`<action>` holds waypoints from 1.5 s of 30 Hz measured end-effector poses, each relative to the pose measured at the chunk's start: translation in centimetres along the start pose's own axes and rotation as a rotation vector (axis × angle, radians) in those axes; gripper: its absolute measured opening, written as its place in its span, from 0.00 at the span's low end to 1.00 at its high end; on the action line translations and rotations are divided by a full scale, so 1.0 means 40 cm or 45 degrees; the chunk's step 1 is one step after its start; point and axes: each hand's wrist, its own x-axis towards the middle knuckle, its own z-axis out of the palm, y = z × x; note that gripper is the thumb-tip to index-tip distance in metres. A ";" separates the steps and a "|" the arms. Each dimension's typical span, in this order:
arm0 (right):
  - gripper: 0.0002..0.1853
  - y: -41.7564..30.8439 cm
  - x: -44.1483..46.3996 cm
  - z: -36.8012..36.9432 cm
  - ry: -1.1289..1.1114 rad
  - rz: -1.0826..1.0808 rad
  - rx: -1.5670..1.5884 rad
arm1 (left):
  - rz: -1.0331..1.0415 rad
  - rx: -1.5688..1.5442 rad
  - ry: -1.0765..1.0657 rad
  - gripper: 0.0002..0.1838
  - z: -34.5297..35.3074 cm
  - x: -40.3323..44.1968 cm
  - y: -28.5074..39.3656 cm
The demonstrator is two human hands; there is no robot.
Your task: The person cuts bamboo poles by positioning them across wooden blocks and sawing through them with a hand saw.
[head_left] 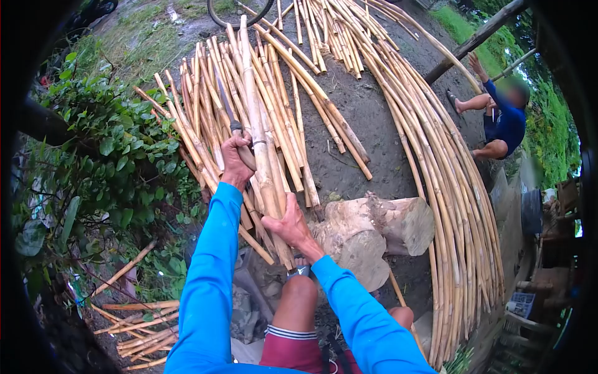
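Note:
My left hand (236, 161) is closed around the handle of a machete (227, 103). The dark blade points away from me and lies along the left side of a thick bamboo pole (251, 93). Closer to my body, my right hand (291, 225) grips that same pole near its lower end, thumb laid across it. The pole slants away from me over a pile of cut bamboo pieces (202, 93). Its near end comes down by my foot (299, 267). To the right of my right hand sit thick log stumps (358, 246) with pale sawn faces.
Long bamboo poles (436, 162) curve down the right side. Short pieces (146, 333) lie at lower left beside leafy bushes (112, 137). A person in blue (507, 121) sits at the right near a slanting wooden post (473, 43). A wheel (240, 9) shows at the top.

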 end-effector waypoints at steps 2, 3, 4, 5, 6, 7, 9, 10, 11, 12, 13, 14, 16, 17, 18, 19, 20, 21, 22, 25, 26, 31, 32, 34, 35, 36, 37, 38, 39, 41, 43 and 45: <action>0.42 0.025 0.025 -0.058 0.012 -0.044 0.031 | -0.117 0.184 0.080 0.10 0.104 -0.021 -0.015; 0.40 -0.003 0.058 -0.066 -0.065 -0.006 0.182 | -0.213 0.414 0.097 0.11 0.102 0.008 0.030; 0.39 -0.015 0.070 -0.113 -0.317 0.328 0.565 | -0.180 0.545 0.148 0.12 0.091 0.019 0.011; 0.36 0.017 0.093 -0.144 -0.397 0.600 0.952 | -0.137 0.695 0.193 0.13 0.090 0.024 0.004; 0.32 0.096 0.137 -0.157 -0.389 0.610 1.058 | -0.058 0.728 0.208 0.15 0.116 -0.014 0.007; 0.28 0.174 0.177 -0.168 -0.374 0.614 1.167 | -0.068 0.613 0.213 0.14 0.148 -0.058 0.014; 0.24 0.240 0.196 -0.210 -0.442 0.594 0.892 | -0.064 0.538 0.135 0.10 0.163 -0.157 0.011; 0.20 0.259 0.195 -0.219 -0.498 0.582 0.619 | -0.058 0.536 0.097 0.09 0.152 -0.215 0.013; 0.20 0.263 0.192 -0.230 -0.507 0.589 0.630 | -0.059 0.530 0.063 0.08 0.136 -0.282 0.011; 0.19 0.256 0.190 -0.242 -0.466 0.621 0.668 | -0.075 0.559 0.053 0.08 0.123 -0.351 0.006; 0.17 0.233 0.186 -0.247 -0.430 0.646 0.696 | -0.080 0.584 0.042 0.08 0.111 -0.417 0.004; 0.14 0.173 0.152 -0.252 -0.289 0.476 0.568 | -0.142 0.624 0.046 0.08 0.080 -0.479 -0.004; 0.13 0.138 0.119 -0.276 -0.299 0.436 0.567 | -0.261 0.652 0.123 0.08 0.035 -0.598 -0.026; 0.11 0.124 0.104 -0.295 -0.291 0.392 0.578 | -0.315 0.641 0.191 0.09 0.026 -0.647 -0.035; 0.10 0.112 0.077 -0.309 -0.288 0.453 0.542 | -0.292 0.629 0.196 0.09 0.010 -0.690 -0.045; 0.08 0.101 0.040 -0.326 -0.280 0.511 0.505 | -0.337 0.609 0.248 0.08 -0.007 -0.726 -0.057; 0.08 0.087 -0.008 -0.346 -0.279 0.518 0.447 | -0.387 0.587 0.296 0.08 -0.017 -0.751 -0.066; 0.08 0.079 -0.069 -0.367 -0.278 0.527 0.391 | -0.371 0.576 0.292 0.08 -0.021 -0.772 -0.071; 0.08 0.079 -0.137 -0.390 -0.306 0.537 0.359 | -0.368 0.547 0.307 0.08 -0.023 -0.790 -0.076; 0.10 0.077 -0.360 -0.438 -0.283 0.514 0.296 | -0.315 0.480 0.311 0.06 -0.005 -0.804 -0.080; 0.12 0.068 -0.443 -0.443 -0.261 0.490 0.257 | -0.324 0.399 0.318 0.05 -0.001 -0.797 -0.083; 0.16 0.089 -0.784 -0.483 -0.242 0.485 0.041 | -0.393 -0.104 0.296 0.04 0.013 -0.715 -0.132; 0.17 0.116 -0.842 -0.496 -0.263 0.449 -0.039 | -0.423 -0.165 0.307 0.05 0.015 -0.688 -0.146; 0.15 0.157 -0.952 -0.520 -0.266 0.488 -0.174 | -0.482 -0.338 0.275 0.05 0.021 -0.634 -0.185; 0.14 0.168 -1.003 -0.516 -0.248 0.558 -0.226 | -0.506 -0.441 0.228 0.05 0.032 -0.611 -0.203; 0.15 0.173 -1.047 -0.501 -0.223 0.521 -0.244 | -0.465 -0.449 0.348 0.05 0.102 -0.603 -0.201; 0.19 0.185 -1.094 -0.495 -0.195 0.486 -0.255 | -0.430 -0.454 0.467 0.05 0.165 -0.611 -0.199; 0.25 0.230 -1.134 -0.508 -0.140 0.500 -0.442 | -0.493 -0.627 0.274 0.06 0.142 -0.624 -0.226; 0.25 0.315 -1.187 -0.529 -0.162 0.498 -0.441 | -0.556 -0.790 0.072 0.07 0.118 -0.645 -0.257; 0.17 0.474 -1.261 -0.579 0.066 0.393 -0.797 | -0.551 -0.659 0.168 0.09 0.172 -0.730 -0.287; 0.19 0.456 -1.268 -0.599 0.020 0.478 -0.922 | -0.478 -0.608 -0.105 0.06 0.227 -0.825 -0.300; 0.18 0.428 -1.247 -0.605 -0.015 0.468 -1.022 | -0.741 -0.548 -0.213 0.08 0.286 -0.917 -0.290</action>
